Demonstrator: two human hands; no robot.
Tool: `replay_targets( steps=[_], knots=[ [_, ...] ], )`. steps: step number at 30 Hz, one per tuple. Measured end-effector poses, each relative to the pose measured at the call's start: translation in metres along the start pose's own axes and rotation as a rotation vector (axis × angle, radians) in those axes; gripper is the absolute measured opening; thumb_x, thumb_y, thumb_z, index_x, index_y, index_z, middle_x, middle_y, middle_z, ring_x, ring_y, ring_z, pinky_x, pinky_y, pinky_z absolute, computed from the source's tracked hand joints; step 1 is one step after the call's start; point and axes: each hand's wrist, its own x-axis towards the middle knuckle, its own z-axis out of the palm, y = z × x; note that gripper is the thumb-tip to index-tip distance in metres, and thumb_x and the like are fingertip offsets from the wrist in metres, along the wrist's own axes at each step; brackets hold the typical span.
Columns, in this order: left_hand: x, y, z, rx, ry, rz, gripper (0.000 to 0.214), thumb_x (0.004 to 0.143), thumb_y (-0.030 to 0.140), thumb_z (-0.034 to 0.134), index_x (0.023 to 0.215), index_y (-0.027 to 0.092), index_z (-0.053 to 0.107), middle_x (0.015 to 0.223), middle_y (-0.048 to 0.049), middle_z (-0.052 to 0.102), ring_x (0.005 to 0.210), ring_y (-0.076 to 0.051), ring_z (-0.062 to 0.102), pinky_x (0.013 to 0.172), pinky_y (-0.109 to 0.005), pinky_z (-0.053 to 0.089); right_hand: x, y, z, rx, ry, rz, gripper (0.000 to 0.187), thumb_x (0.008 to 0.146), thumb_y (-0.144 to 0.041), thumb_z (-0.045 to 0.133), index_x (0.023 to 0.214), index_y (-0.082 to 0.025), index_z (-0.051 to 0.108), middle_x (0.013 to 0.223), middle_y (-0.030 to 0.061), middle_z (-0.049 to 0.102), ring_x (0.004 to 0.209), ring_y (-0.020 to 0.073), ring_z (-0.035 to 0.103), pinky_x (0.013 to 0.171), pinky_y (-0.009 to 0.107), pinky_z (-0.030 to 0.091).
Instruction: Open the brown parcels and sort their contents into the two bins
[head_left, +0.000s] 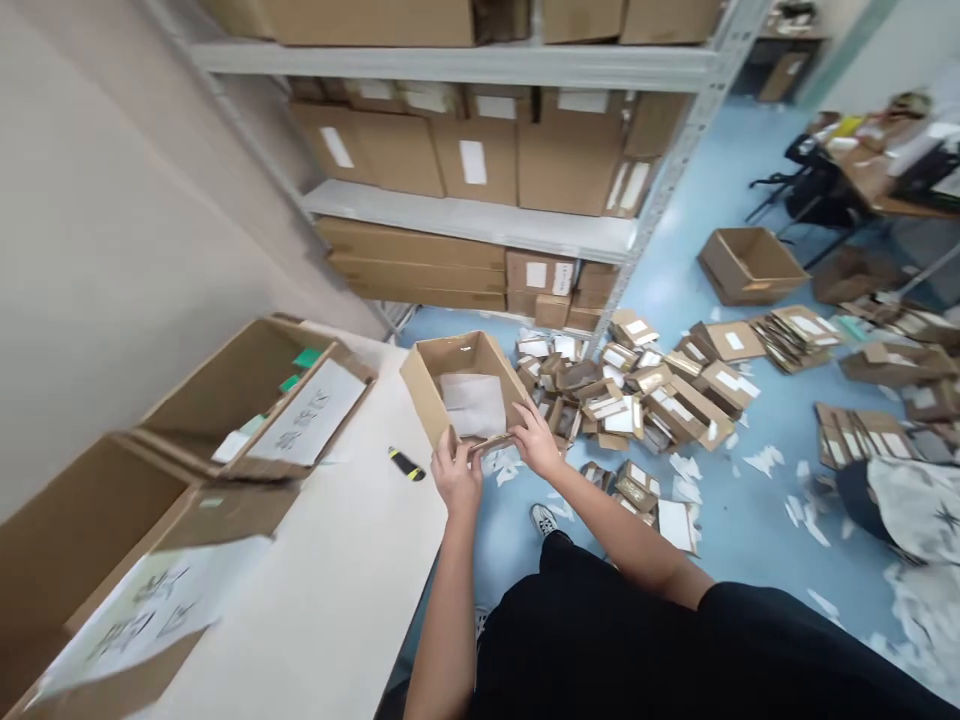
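Note:
Between my two hands is an open cardboard box (424,390), tilted toward me over the right edge of the white table (352,560). A white sheet (474,405) lies inside it. My left hand (456,472) grips the near left corner, fingers bent over the rim. At the near right corner, my right hand (537,440) has its fingers closed on the box wall. On the table, left of my left hand, rests a black and yellow box cutter (406,464).
Two large open cartons, one farther (247,455) and one nearer (180,660), stand along the table's left side. A metal shelf rack (480,220) with boxes rises ahead. Small cardboard boxes (682,405) and paper scraps (765,458) litter the blue floor to the right. Farther off stands an open carton (750,285).

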Motion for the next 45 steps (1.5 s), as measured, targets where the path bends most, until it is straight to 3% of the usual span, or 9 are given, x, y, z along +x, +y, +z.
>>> replay_targets(
  steps=[5,10,14,18,22,28,32,39,45],
  knots=[
    [0.040,0.105,0.095,-0.154,-0.269,0.222,0.016,0.099,0.029,0.062,0.107,0.025,0.075,0.155,-0.0126,0.054,0.138,-0.034,0.056,0.114,-0.049,0.049,-0.038,0.111,-0.085,-0.128,0.161,0.237,0.019,0.093,-0.014,0.062,0.097,-0.022,0.079,0.158,0.0110,0.052,0.159,0.0326,0.026,0.124,0.060,0.036],
    [0.067,0.196,0.136,-0.338,-0.401,0.471,0.033,0.100,0.021,0.055,0.129,0.024,0.071,0.158,-0.0105,0.051,0.141,-0.029,0.055,0.118,-0.044,0.048,-0.057,0.210,-0.164,-0.207,0.338,0.419,0.023,0.094,-0.019,0.056,0.098,-0.022,0.079,0.158,0.0106,0.052,0.160,0.0328,0.024,0.126,0.060,0.032],
    [0.072,0.223,0.140,-0.378,-0.418,0.518,0.037,0.100,0.020,0.053,0.134,0.024,0.068,0.157,-0.0107,0.052,0.140,-0.027,0.055,0.118,-0.044,0.049,-0.036,0.285,-0.216,-0.236,0.371,0.584,0.025,0.090,-0.022,0.060,0.107,-0.017,0.078,0.166,0.0162,0.040,0.161,0.0399,0.020,0.125,0.065,0.029],
    [0.070,0.213,0.139,-0.330,-0.465,0.472,0.040,0.098,0.020,0.054,0.135,0.025,0.067,0.155,-0.0100,0.055,0.136,-0.026,0.059,0.115,-0.043,0.052,-0.013,0.319,-0.238,-0.324,0.357,0.653,0.055,0.084,-0.024,0.071,0.139,-0.019,0.066,0.174,0.0190,0.024,0.161,0.0470,0.013,0.119,0.079,0.022],
    [0.076,0.192,0.133,-0.268,-0.425,0.411,0.040,0.098,0.020,0.054,0.136,0.025,0.067,0.153,-0.0110,0.056,0.139,-0.028,0.056,0.116,-0.044,0.050,-0.001,0.291,-0.219,-0.355,0.343,0.503,0.053,0.083,-0.018,0.068,0.136,-0.020,0.068,0.172,0.0149,0.030,0.161,0.0451,0.015,0.121,0.073,0.030],
    [0.102,0.173,0.107,-0.179,-0.270,0.358,0.042,0.097,0.025,0.060,0.139,0.025,0.065,0.156,-0.0132,0.052,0.146,-0.033,0.048,0.121,-0.052,0.044,0.017,0.187,-0.167,-0.228,0.316,0.262,0.045,0.089,-0.020,0.062,0.134,-0.021,0.071,0.166,0.0129,0.041,0.162,0.0404,0.017,0.123,0.069,0.034],
    [0.104,0.157,0.083,-0.147,-0.193,0.306,0.047,0.097,0.026,0.062,0.144,0.026,0.062,0.160,-0.0130,0.048,0.149,-0.034,0.043,0.123,-0.054,0.041,0.040,0.131,-0.139,-0.134,0.239,0.150,0.044,0.092,-0.021,0.062,0.136,-0.022,0.070,0.166,0.0125,0.041,0.162,0.0386,0.016,0.125,0.064,0.034],
    [0.054,0.090,0.034,-0.017,-0.127,0.052,0.052,0.096,0.026,0.064,0.147,0.027,0.058,0.164,-0.0119,0.043,0.152,-0.035,0.040,0.124,-0.056,0.040,0.071,0.071,-0.073,0.070,-0.010,-0.039,0.054,0.093,-0.022,0.062,0.147,-0.023,0.061,0.169,0.0117,0.036,0.161,0.0387,0.020,0.127,0.064,0.031],
    [-0.023,0.009,-0.057,0.128,0.046,-0.250,0.052,0.095,0.029,0.067,0.146,0.024,0.058,0.164,-0.0140,0.043,0.155,-0.038,0.034,0.124,-0.058,0.039,0.073,-0.014,0.000,0.187,-0.228,-0.251,0.060,0.093,-0.026,0.063,0.152,-0.022,0.056,0.168,0.0141,0.037,0.157,0.0372,0.030,0.126,0.060,0.035]
  ],
)
